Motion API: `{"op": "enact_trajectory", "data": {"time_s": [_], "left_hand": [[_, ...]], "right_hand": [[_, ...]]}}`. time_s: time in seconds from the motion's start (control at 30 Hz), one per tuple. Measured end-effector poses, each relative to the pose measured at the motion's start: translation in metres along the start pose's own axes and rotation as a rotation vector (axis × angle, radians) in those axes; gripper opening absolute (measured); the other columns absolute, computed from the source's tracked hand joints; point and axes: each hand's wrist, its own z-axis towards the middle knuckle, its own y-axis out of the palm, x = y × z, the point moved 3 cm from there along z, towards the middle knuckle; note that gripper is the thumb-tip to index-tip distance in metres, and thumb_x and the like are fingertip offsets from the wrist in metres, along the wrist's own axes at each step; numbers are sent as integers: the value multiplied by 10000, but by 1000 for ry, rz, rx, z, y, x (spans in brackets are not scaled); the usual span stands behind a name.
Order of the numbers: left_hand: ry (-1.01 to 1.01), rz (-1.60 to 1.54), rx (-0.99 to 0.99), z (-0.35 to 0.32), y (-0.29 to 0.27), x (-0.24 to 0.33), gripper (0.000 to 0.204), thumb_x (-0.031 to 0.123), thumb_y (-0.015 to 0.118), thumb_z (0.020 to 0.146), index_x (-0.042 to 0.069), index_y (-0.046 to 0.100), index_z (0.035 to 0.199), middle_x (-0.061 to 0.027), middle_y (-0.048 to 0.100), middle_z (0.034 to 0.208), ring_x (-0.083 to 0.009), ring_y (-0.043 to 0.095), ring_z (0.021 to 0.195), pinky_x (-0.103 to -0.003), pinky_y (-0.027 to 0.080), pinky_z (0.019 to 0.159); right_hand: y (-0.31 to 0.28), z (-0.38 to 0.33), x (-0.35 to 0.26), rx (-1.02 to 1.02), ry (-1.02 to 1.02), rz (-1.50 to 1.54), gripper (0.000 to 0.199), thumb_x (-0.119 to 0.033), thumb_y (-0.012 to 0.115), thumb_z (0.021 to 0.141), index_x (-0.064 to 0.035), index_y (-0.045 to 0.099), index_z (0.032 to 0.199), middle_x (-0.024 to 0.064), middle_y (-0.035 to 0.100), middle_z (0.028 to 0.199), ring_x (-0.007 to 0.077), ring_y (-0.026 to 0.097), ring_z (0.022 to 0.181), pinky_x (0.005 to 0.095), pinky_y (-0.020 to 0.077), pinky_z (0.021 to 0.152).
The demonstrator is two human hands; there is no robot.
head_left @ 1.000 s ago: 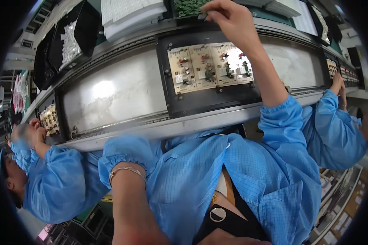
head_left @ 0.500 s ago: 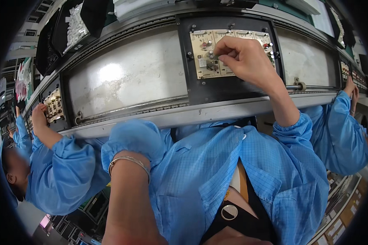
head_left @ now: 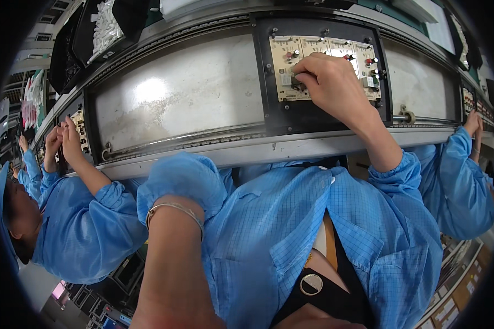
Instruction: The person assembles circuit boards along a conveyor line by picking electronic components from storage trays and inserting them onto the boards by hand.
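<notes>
Fingers of my right hand are pinched together over the left part of a tan circuit board panel. Whatever lies between thumb and forefinger is hidden. The pinch meets the board beside a white block-shaped component; small red and black cylindrical parts stand along the right side of the panel. The panel lies in a black carrier frame on the conveyor rails. My left forearm, with a bracelet at the blue sleeve's end, runs down past the lower edge, so that hand is out of the picture.
A chain rail and a metal edge run along my side of the line. Beyond stands a black bin of white parts. A co-worker's hands are at a board on the left; another's on the right.
The carrier with the board panel has shifted slightly right, and my pinched right hand with it. The left co-worker's two hands have come together above their board. My left forearm stays nearly still.
</notes>
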Motion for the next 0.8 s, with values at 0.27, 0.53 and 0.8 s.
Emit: {"op": "enact_trajectory", "data": {"time_s": [0.27, 0.53, 0.8], "left_hand": [[-23, -112, 1, -5, 5, -6, 378, 308, 605, 1024, 9, 657, 1249, -143, 718, 1279, -260, 699, 1163, -423, 581, 995], [-26, -215, 18, -8, 4, -16, 353, 294, 618, 1020, 5, 665, 1216, -137, 740, 1208, -248, 718, 1102, -423, 586, 980], [-32, -388, 75, -20, 22, -31, 344, 288, 621, 1023, -6, 673, 1194, -119, 756, 1179, -234, 739, 1054, -387, 610, 943]], "right_hand": [[1, 4, -5, -60, 17, -54, 99, -45, 706, 862, 12, 748, 931, 175, 731, 910, 370, 707, 806, 426, 565, 737], [6, 13, -30, 29, -170, 19, 168, -101, 737, 858, -8, 722, 997, 137, 696, 958, 345, 686, 897, 428, 560, 787], [43, 5, -30, -184, -473, 76, 189, -172, 751, 865, -28, 701, 977, 83, 661, 927, 268, 658, 956, 402, 546, 835]]}}
